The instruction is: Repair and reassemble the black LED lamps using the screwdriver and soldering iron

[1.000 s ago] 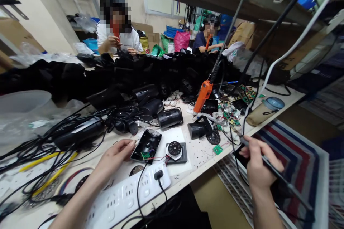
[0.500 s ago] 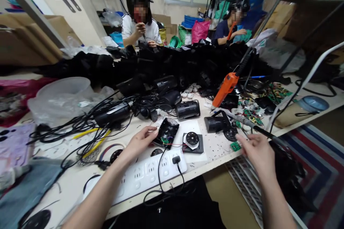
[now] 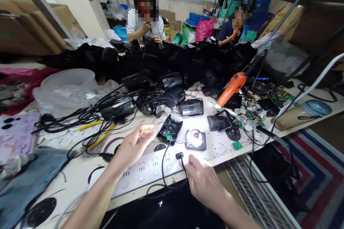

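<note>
My left hand (image 3: 139, 143) hovers left of an open black housing (image 3: 170, 128), fingers loosely extended and holding nothing. A small green circuit board (image 3: 169, 137) sits at the housing's near edge. Thin red wires run from it to a round LED board (image 3: 194, 138), brightly lit on a dark square block (image 3: 205, 141). My right hand (image 3: 202, 179) has its fingers curled against the right end of the white power strip (image 3: 134, 171), its fingertips partly hidden. Beside those fingers a black plug (image 3: 179, 155) is in the strip.
An orange tool (image 3: 232, 88) hangs at right above black housings (image 3: 191, 107). A soldering iron (image 3: 248, 121) lies near green boards (image 3: 237, 145). Black cables (image 3: 88, 109) and a plastic tub (image 3: 68, 78) are at left. Two people work behind the dark pile (image 3: 161, 57).
My right hand has moved left from beside the loose green board to the power strip's right end. The LED board has lit up. My left hand has drawn slightly away from the housing.
</note>
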Action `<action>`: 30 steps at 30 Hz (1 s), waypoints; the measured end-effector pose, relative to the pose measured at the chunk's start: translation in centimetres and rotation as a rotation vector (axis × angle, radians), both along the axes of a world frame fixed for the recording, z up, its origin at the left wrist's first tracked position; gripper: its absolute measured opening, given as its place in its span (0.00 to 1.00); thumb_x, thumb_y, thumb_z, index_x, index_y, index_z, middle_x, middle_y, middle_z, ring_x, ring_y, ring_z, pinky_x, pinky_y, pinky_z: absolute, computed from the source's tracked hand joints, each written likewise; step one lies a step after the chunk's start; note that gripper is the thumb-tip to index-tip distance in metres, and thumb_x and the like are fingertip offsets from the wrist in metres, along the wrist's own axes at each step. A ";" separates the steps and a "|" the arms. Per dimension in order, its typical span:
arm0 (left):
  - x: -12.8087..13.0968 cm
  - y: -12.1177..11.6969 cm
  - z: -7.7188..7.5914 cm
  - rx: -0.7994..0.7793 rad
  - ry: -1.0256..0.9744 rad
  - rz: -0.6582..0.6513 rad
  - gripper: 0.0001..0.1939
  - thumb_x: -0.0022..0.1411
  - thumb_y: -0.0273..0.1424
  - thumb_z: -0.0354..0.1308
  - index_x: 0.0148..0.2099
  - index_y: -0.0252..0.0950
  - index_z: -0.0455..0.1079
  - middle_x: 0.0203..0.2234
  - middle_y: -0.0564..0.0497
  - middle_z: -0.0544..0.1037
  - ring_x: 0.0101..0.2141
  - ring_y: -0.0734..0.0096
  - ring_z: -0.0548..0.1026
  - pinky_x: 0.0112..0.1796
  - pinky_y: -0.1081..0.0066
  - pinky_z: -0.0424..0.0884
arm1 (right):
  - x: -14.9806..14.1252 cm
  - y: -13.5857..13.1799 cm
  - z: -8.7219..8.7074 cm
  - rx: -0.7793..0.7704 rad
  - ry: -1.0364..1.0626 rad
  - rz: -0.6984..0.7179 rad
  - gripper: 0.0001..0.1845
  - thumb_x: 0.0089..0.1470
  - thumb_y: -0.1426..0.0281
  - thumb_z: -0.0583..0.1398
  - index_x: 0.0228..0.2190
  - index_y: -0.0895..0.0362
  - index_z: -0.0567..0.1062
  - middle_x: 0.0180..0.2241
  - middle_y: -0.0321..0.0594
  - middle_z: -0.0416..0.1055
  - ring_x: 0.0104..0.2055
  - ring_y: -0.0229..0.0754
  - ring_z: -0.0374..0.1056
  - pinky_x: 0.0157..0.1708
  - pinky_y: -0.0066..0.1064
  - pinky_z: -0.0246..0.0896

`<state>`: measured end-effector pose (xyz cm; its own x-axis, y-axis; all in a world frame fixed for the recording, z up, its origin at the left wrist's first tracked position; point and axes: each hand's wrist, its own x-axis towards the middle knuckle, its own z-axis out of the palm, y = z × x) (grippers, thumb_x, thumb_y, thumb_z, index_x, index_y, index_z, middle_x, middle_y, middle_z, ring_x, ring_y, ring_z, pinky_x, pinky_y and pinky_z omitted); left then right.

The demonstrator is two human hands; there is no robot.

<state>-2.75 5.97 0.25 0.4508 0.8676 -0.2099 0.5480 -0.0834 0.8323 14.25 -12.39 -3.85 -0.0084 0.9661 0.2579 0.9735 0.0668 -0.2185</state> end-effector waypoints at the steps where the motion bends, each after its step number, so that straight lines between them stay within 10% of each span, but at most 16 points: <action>1: -0.1 -0.1 0.3 -0.002 0.005 0.015 0.27 0.55 0.54 0.55 0.50 0.41 0.71 0.40 0.46 0.81 0.42 0.53 0.78 0.42 0.62 0.72 | 0.0 0.0 -0.1 -0.021 -0.009 -0.007 0.14 0.59 0.78 0.49 0.29 0.56 0.71 0.29 0.40 0.67 0.23 0.38 0.61 0.23 0.29 0.56; 13: -0.1 -0.1 0.3 -0.010 -0.022 -0.013 0.26 0.57 0.52 0.54 0.49 0.41 0.70 0.38 0.46 0.81 0.43 0.54 0.77 0.44 0.60 0.71 | 0.2 -0.8 -1.3 0.079 0.305 0.015 0.14 0.60 0.79 0.50 0.40 0.56 0.73 0.29 0.39 0.67 0.31 0.41 0.64 0.30 0.29 0.57; 30: 1.4 0.2 -0.9 0.080 -0.095 0.002 0.20 0.57 0.49 0.56 0.42 0.39 0.74 0.38 0.48 0.81 0.37 0.59 0.78 0.38 0.64 0.73 | 0.1 -0.4 0.6 -0.121 0.132 -0.002 0.17 0.59 0.79 0.49 0.44 0.55 0.72 0.33 0.42 0.70 0.33 0.44 0.67 0.30 0.31 0.58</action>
<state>-1.31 6.18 -0.65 0.4639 0.8806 -0.0967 0.4669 -0.1503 0.8714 14.34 -12.82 -3.25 0.0202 0.9901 0.1388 0.9359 0.0302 -0.3511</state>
